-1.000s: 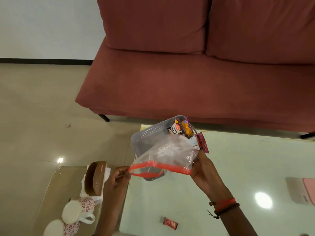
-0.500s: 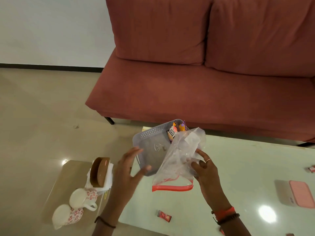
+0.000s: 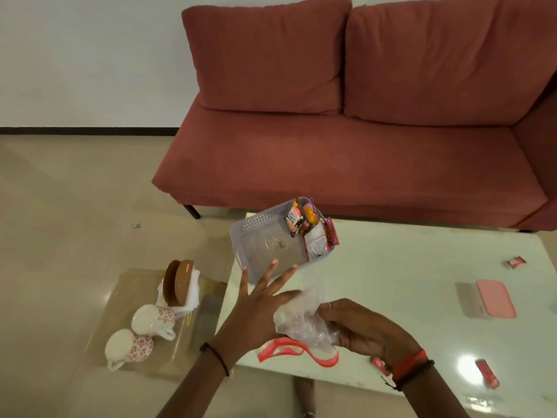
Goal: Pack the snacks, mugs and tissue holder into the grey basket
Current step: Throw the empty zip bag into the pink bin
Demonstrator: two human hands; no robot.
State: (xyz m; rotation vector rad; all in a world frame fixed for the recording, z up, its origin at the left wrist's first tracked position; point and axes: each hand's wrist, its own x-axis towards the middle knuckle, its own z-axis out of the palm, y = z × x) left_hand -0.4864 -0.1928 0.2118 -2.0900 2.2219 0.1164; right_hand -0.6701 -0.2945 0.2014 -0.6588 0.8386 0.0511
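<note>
Grey basket (image 3: 265, 251) sits on the far left corner of the pale glass table (image 3: 407, 267), in front of the red sofa (image 3: 346, 146), with several snack packets (image 3: 312, 233) bunched against its right wall. On a lower, brownish side table (image 3: 126, 300) to the left stand the round wooden tissue holder (image 3: 177, 282), stuffed with white tissues, and just in front of it two white mugs (image 3: 141, 333) with red flower prints, lying close together. The right hand (image 3: 367, 328) clutches a crumpled clear zip bag (image 3: 304, 319) whose red seal strip hangs below it over the table's near edge. The left hand (image 3: 256, 309) is spread flat with nothing in its grasp, fingertips over the basket's near rim and palm touching the bag. A pink-lidded box (image 3: 489, 301) rests toward the right of the glass table. Small red wrapped snacks (image 3: 486, 372) lie loose on the table: one near the right wrist, one at the near right, and what seems to be another at the far right edge.
</note>
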